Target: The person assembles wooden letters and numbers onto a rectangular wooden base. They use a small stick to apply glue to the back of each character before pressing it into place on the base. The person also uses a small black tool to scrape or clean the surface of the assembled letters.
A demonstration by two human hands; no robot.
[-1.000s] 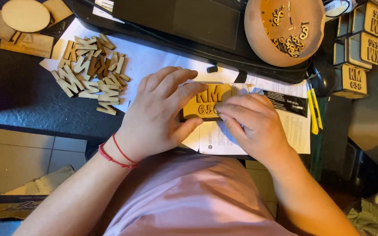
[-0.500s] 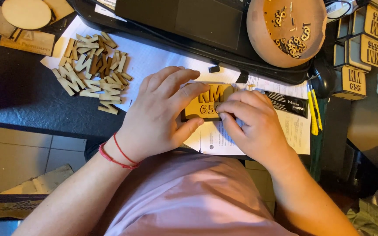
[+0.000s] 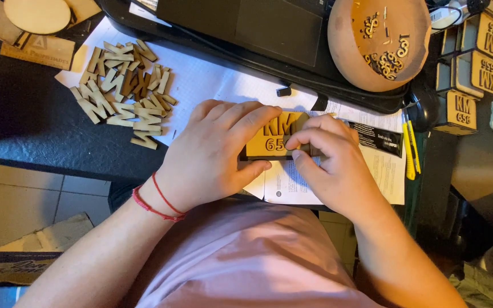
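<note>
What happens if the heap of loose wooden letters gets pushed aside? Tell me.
The heap of wooden letters would probably scatter rather than move as one, since the pieces lie loosely crisscrossed. They look thin and flat, so likely light, stiff, and unable to roll. On the white paper they may slide easily.

Warm dim light from above; dark edges; sharp centre, soft shadows.

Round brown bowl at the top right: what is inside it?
The round brown bowl holds small wooden number cutouts, loosely piled. Its top edge runs out of frame, hiding anything there.
</note>
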